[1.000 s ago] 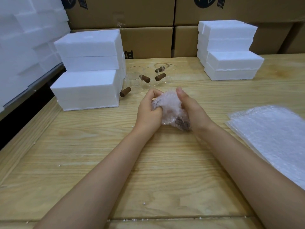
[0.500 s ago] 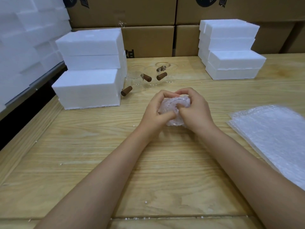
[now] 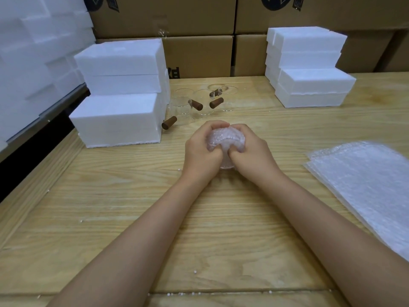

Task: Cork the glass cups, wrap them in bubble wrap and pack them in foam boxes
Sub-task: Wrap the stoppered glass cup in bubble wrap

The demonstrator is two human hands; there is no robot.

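A glass cup wrapped in bubble wrap [image 3: 225, 140] sits at the middle of the wooden table [image 3: 199, 218]. My left hand [image 3: 202, 151] grips its left side and my right hand [image 3: 252, 151] grips its right side, thumbs pressed into the wrap near the front. The cup inside is mostly hidden. Behind my hands stand several bare glass cups [image 3: 202, 105] with brown wooden handles [image 3: 215, 103]. A pile of bubble wrap sheets [image 3: 365, 187] lies at the right. White foam boxes are stacked at the left [image 3: 117, 120] and at the back right [image 3: 309, 85].
Cardboard cartons [image 3: 199, 41] line the wall behind the table. More white foam pieces [image 3: 33, 63] are piled off the table's left edge. Small foam crumbs dot the tabletop near the front edge.
Both hands have closed round the bundle and pressed the loose wrap tight against the cup. The bundle now looks rounder and more compact than a second ago.
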